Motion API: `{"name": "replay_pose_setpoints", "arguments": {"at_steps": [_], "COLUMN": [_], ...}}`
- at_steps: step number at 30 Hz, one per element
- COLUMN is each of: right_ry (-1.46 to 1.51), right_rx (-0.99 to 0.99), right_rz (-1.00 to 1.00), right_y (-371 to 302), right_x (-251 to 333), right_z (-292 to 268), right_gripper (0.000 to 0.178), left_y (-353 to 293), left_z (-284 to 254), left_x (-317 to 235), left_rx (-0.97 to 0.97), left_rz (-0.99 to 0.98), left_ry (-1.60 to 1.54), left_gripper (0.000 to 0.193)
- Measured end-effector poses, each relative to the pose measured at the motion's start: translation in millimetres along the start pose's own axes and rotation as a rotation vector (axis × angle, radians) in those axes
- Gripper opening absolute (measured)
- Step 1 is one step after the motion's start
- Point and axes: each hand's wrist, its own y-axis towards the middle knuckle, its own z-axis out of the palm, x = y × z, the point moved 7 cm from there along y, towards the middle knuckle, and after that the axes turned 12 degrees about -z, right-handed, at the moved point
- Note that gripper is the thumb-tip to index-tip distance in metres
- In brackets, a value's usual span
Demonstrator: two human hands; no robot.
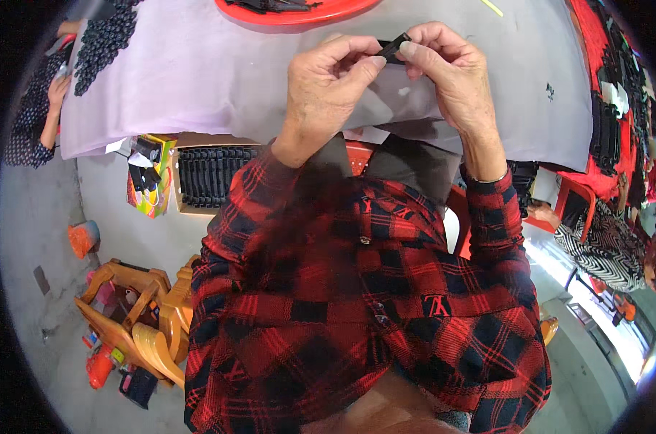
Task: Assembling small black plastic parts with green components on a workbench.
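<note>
Over the table, my left hand [333, 81] and my right hand [449, 71] meet around a small black plastic part [393, 48]. It is narrow and tilted, its right end higher than its left. Left thumb and fingers pinch one end, while the right thumb and forefinger press on the other. My fingers cover much of it, so its exact kind cannot be made out. Just beyond my hands stands a red round tray [299, 16] with several thin black pieces [273, 4] in it.
A pale cloth [198, 72] covers the table. Small black round pieces [105, 45] are heaped at the far left, near another person's hand [58, 88]. Below the table edge, a cardboard box [198, 210] holds rows of black parts [216, 175]. Black pieces [606, 134] lie on red cloth at right.
</note>
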Motion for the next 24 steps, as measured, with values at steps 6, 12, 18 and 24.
{"name": "replay_pose_setpoints", "arguments": {"at_steps": [6, 12, 18, 24], "right_ry": [-0.06, 0.1, 0.107, 0.017], "right_rx": [0.041, -0.095, -0.084, -0.062], "right_rz": [0.048, 0.284, 0.278, 0.205], "right_y": [-26.0, -55.4, -64.2, -61.9], "right_x": [3.8, -5.9, -11.1, -6.8], "right_z": [-14.6, -14.3, -28.3, -26.4], "right_gripper": [0.014, 0.011, 0.006, 0.007], "left_y": [-14.8, -39.6, -36.7, -28.6], "left_z": [13.0, 26.8, 27.0, 24.8], "left_x": [-17.2, -22.6, -10.8, 22.4], "left_rx": [-0.024, -0.086, -0.008, 0.136], "left_rz": [0.319, 0.632, 0.38, 0.011], "left_ry": [0.367, 0.712, 0.49, 0.064], "left_gripper": [0.017, 0.025, 0.026, 0.018]}}
